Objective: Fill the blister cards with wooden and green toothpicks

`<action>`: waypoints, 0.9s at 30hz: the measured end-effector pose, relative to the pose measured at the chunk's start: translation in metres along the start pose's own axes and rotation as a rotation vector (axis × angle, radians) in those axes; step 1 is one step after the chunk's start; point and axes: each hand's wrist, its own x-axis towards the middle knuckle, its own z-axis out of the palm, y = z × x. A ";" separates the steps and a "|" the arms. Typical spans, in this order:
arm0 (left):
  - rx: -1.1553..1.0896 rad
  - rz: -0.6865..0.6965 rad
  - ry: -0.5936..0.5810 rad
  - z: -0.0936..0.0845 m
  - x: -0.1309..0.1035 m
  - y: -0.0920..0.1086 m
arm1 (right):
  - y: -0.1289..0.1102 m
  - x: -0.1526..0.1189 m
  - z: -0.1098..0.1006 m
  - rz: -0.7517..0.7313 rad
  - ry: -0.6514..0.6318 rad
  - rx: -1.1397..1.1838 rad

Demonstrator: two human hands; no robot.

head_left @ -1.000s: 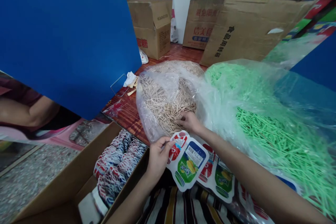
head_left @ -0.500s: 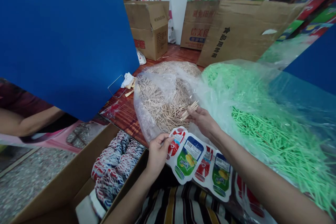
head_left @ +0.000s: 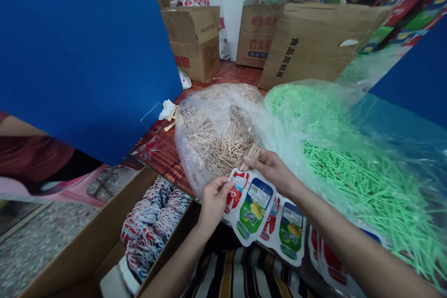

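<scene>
My left hand (head_left: 214,200) pinches the left edge of a paired red and green drink-label packet (head_left: 254,209). My right hand (head_left: 272,167) holds a small bunch of pale sticks (head_left: 250,157) at the top of that packet. Behind both hands is a clear bag of pale sticks (head_left: 209,137). To the right lies a bag of green sticks (head_left: 366,191). More label packets (head_left: 291,230) lie under my right forearm, close to my striped clothing.
An open carton (head_left: 84,237) at lower left holds stacked packets (head_left: 150,228). A blue panel (head_left: 87,56) rises at left, with a person's sleeve (head_left: 31,158) beyond it. Cardboard boxes (head_left: 321,42) stand at the back of the reddish table (head_left: 160,149).
My right hand has brought the bunch of sticks down to the packet's top edge. The packet in my left hand has shifted slightly right. The person at left has moved.
</scene>
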 end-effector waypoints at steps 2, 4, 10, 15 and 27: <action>-0.008 -0.005 -0.002 0.003 0.000 -0.001 | 0.002 -0.001 -0.002 0.025 -0.019 0.007; -0.023 -0.007 0.006 0.005 0.001 0.000 | 0.002 -0.002 -0.003 0.031 -0.044 0.009; -0.150 -0.053 -0.017 0.013 0.001 0.006 | -0.005 -0.009 -0.004 -0.013 -0.108 0.029; -0.202 -0.086 -0.023 0.013 0.000 0.009 | -0.007 -0.016 -0.009 -0.135 -0.182 -0.281; -0.194 -0.162 -0.035 0.004 -0.008 0.004 | 0.005 -0.020 -0.018 -0.268 0.048 -0.375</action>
